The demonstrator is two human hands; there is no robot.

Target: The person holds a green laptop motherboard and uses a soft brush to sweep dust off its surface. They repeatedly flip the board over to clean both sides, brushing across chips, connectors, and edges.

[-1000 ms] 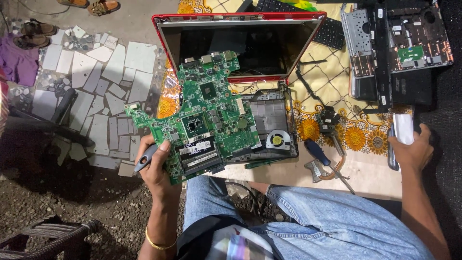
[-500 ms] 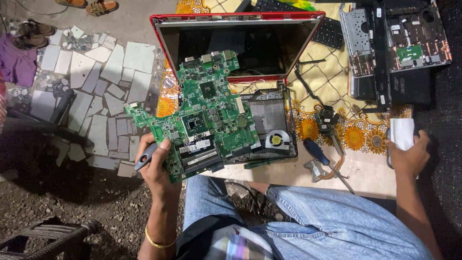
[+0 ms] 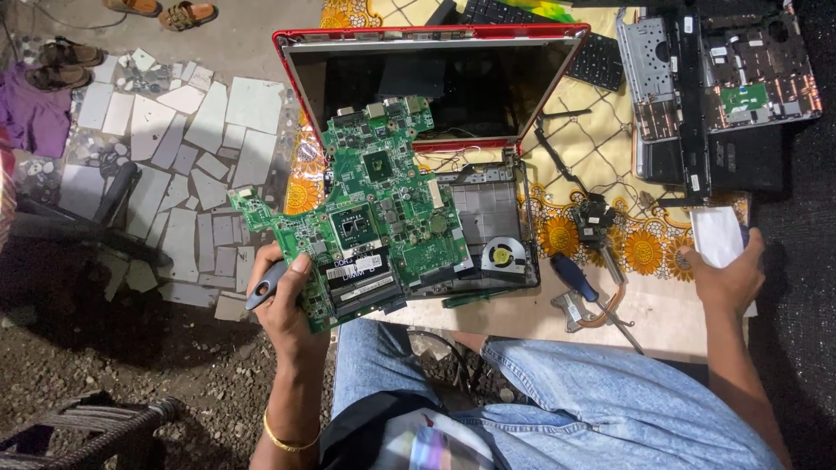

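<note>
The left hand (image 3: 283, 300) is closed around the lower left corner of a green circuit board (image 3: 366, 209), with the thumb lying on top of the board. In the same hand there is also a small tool with a dark grey handle (image 3: 264, 287), pressed between the fingers and the board edge. The board is lifted and tilted, and it covers part of the open laptop base (image 3: 492, 222) that lies under it on the table. A round fan (image 3: 502, 256) shows in the corner of this base, just beside the right edge of the board.

The right hand (image 3: 727, 278) is far to the right, well apart from the board. Its fingers are curled around a white flat piece (image 3: 716, 233), which looks like paper or a small packet; I cannot tell which.

Between the two hands, on the flowered cloth (image 3: 644, 252), lies a screwdriver with a blue handle (image 3: 573, 276), and near it some small metal parts (image 3: 579, 306). Behind the board stands a laptop lid with a red frame (image 3: 435, 35) and a dark screen. At the far right lies another opened laptop (image 3: 723, 87), and a black keyboard (image 3: 601, 61) is next to it. The person's legs in blue jeans (image 3: 592, 400) are at the bottom. On the left the ground has broken pale tiles (image 3: 192, 130), and sandals (image 3: 161, 10) lie at the top.
</note>
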